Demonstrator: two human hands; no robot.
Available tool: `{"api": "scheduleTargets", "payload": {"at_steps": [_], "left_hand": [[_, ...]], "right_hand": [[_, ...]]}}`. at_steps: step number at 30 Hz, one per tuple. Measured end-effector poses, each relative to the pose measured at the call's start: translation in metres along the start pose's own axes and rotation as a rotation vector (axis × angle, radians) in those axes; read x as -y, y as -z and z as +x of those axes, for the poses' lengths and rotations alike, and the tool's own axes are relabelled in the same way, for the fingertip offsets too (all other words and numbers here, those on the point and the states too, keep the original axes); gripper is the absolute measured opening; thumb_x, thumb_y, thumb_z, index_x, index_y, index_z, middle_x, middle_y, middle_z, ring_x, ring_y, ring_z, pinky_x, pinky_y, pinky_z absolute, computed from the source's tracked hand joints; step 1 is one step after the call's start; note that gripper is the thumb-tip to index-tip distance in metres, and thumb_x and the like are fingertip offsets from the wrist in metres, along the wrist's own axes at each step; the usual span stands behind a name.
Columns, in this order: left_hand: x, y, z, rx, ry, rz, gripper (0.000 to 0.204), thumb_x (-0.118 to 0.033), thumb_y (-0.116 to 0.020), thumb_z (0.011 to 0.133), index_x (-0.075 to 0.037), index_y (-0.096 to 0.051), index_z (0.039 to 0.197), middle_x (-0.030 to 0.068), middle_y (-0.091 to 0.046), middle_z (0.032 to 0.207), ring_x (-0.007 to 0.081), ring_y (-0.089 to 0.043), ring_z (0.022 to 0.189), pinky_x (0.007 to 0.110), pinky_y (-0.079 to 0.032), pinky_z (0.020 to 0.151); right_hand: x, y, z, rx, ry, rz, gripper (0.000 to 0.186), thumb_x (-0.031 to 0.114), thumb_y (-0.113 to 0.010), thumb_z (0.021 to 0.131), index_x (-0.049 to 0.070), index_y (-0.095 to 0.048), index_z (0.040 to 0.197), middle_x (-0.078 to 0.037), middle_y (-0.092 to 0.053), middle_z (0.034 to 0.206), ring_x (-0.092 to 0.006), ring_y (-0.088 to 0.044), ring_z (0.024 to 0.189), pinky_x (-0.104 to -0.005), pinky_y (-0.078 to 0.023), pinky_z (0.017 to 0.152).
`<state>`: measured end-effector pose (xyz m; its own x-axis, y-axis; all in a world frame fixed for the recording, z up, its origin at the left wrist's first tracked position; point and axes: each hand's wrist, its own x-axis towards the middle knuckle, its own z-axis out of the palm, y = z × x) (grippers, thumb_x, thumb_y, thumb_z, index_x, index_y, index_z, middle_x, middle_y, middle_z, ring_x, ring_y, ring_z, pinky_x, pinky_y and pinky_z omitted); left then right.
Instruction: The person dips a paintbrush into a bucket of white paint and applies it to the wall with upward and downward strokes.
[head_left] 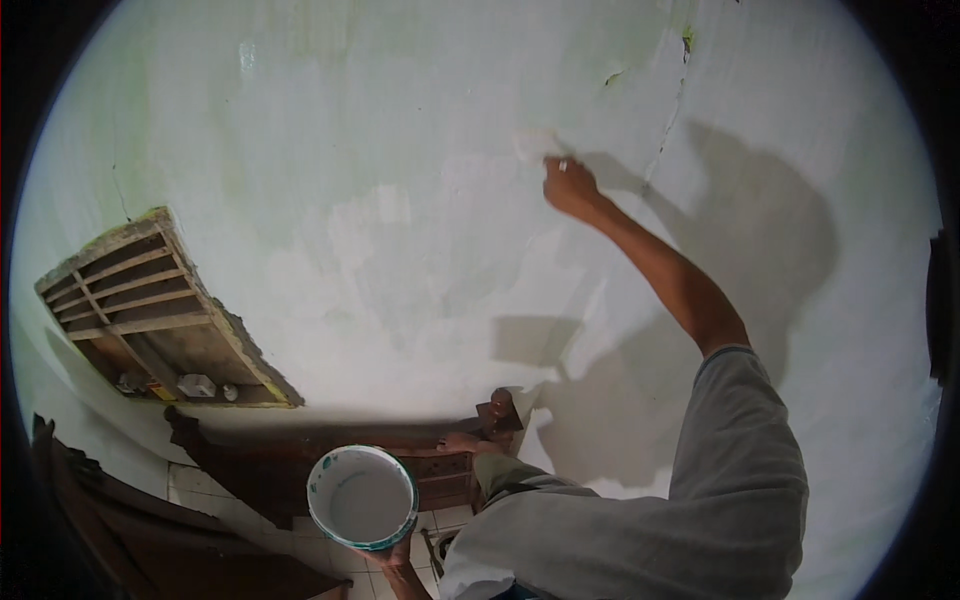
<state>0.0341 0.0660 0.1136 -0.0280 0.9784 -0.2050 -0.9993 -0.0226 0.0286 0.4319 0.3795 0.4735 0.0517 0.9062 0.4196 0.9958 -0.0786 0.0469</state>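
Note:
My right arm reaches up and forward, and my right hand point(570, 187) is closed around what looks like a paintbrush point(535, 146). Its pale head is smeared by motion against the wall point(440, 230), which carries patchy white over light green. Low down, my left hand point(392, 553) supports a round paint bucket point(362, 500) from underneath. The bucket is white inside with a teal rim, and whitish paint fills part of it. Most of the left-hand fingers are hidden beneath the bucket.
A wooden slatted vent frame point(140, 310) is set in the wall at left, with small objects on its ledge. Dark wooden furniture point(255, 470) runs along the wall's foot, above a tiled floor point(350, 582). A crack point(667, 130) runs down the wall at upper right.

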Motion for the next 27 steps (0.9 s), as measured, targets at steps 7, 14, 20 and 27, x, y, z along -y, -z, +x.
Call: {"api": "scheduleTargets", "payload": {"at_steps": [7, 14, 20, 27], "left_hand": [[-0.007, 0.002, 0.002, 0.058, 0.051, 0.052, 0.081, -0.067, -0.05, 0.067, -0.014, -0.036, 0.128, 0.016, -0.036, 0.129, 0.0411, -0.035, 0.116, 0.067, -0.034, 0.082], [-0.005, 0.005, 0.004, 0.03, 0.037, 0.035, 0.08, -0.066, -0.05, 0.068, -0.014, -0.037, 0.128, 0.0156, -0.038, 0.128, 0.0403, -0.035, 0.116, 0.066, -0.034, 0.083], [0.0, 0.002, 0.003, 0.005, 0.06, 0.016, 0.078, -0.064, -0.05, 0.069, -0.014, -0.038, 0.127, 0.0148, -0.04, 0.127, 0.0392, -0.036, 0.116, 0.065, -0.032, 0.085], [-0.005, 0.008, 0.005, 0.014, 0.075, 0.025, 0.076, -0.064, -0.048, 0.07, -0.014, -0.037, 0.127, 0.0151, -0.037, 0.129, 0.0394, -0.036, 0.115, 0.066, -0.031, 0.085]], "right_hand": [[-0.049, -0.003, 0.052, 0.072, 0.176, -0.09, 0.032, 0.026, -0.044, 0.078, -0.003, -0.058, 0.08, -0.023, -0.056, 0.097, -0.0387, -0.053, 0.089, -0.0451, -0.041, 0.079], [-0.018, 0.14, 0.093, -0.308, 0.009, 0.077, 0.037, 0.016, -0.044, 0.075, -0.01, -0.046, 0.101, -0.028, -0.056, 0.087, -0.0361, -0.058, 0.077, -0.0425, -0.048, 0.067], [0.007, 0.046, 0.048, -0.425, 0.008, 0.029, 0.034, 0.018, -0.038, 0.08, 0.005, -0.049, 0.11, -0.023, -0.056, 0.101, -0.0404, -0.052, 0.094, -0.0491, -0.044, 0.078], [0.011, -0.089, -0.041, 0.203, 0.117, 0.096, 0.04, 0.008, -0.042, 0.075, -0.004, -0.045, 0.112, -0.03, -0.048, 0.108, -0.0424, -0.051, 0.097, -0.0483, -0.042, 0.082]]}}
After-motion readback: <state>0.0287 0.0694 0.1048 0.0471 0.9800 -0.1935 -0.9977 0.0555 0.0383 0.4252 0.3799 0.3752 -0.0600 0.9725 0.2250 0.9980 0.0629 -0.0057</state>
